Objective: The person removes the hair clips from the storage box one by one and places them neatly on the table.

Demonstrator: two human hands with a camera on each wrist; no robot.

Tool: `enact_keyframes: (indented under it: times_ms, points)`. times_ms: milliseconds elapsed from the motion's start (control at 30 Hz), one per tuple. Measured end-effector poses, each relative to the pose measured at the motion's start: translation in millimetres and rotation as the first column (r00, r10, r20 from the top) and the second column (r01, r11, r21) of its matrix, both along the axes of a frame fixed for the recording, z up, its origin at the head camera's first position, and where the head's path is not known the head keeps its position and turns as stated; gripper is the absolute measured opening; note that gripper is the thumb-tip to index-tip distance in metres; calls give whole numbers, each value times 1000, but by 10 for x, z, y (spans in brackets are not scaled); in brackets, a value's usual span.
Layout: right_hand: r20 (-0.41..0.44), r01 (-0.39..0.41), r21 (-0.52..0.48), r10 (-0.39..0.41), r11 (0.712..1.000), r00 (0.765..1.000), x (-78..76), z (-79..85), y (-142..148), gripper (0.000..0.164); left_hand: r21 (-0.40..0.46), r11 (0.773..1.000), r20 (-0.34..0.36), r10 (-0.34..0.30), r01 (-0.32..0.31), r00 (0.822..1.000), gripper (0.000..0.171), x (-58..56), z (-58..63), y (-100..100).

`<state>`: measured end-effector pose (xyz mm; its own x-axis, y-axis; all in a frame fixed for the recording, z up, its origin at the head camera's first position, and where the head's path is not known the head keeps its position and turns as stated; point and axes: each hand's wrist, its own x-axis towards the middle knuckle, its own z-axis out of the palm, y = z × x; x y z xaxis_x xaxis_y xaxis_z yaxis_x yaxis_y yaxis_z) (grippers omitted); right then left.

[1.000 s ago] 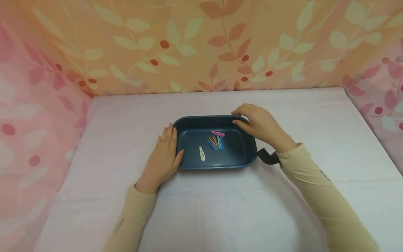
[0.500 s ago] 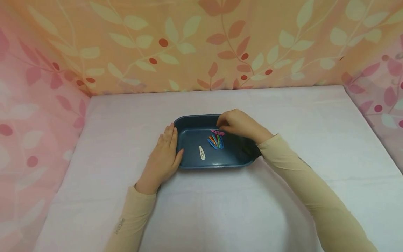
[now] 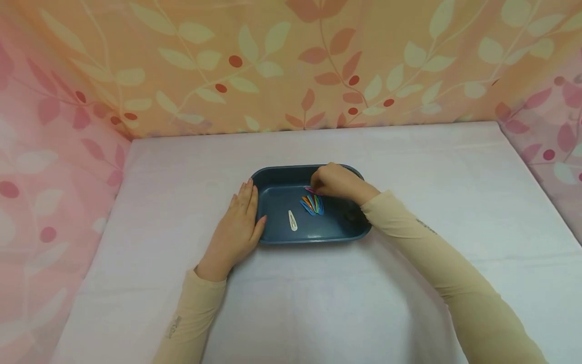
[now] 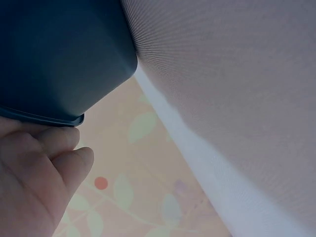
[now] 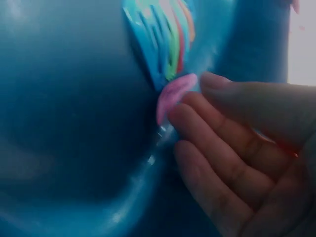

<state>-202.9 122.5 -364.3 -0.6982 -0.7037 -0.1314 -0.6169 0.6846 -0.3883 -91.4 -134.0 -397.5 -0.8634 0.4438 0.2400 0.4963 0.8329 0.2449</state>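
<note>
A dark blue oblong dish (image 3: 282, 239) stands on the white cloth, holding several snap hair clips. My left hand (image 3: 235, 226) lies against its left end, fingers straight along the outside of the rim and thumb over the edge. Inside the dish, my right hand (image 3: 336, 181) pinches one end of a pink hair clip (image 5: 174, 96) between thumb and fingertips. Beside that clip is a fan of blue, green, red and orange hair clips (image 3: 312, 205). A white hair clip (image 3: 292, 221) lies apart from them, nearer the left front. In the head view, the right hand hides part of the pink clip.
White cloth (image 3: 291, 303) covers the table around the dish. Behind it hangs an orange leaf-patterned curtain (image 3: 273, 65), and pink patterned cloth (image 3: 45, 202) hangs at the left. The dish's walls rise around the clips.
My right hand has left the dish's far right rim, moved left and down into the dish, and reached the pink hair clip. My left hand has stayed at the left end.
</note>
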Motion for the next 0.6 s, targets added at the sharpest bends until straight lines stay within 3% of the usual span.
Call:
enact_keyframes:
  times_ms: [333,600]
  points:
    - [-46,86,47,-84,995,995,32,-65,-60,8,6,1000,-6,0,0,1000,63,9,5,1]
    - [-80,97,87,-90,991,993,38,-68,-65,6,6,1000,3,11,-11,1000,63,16,-4,10]
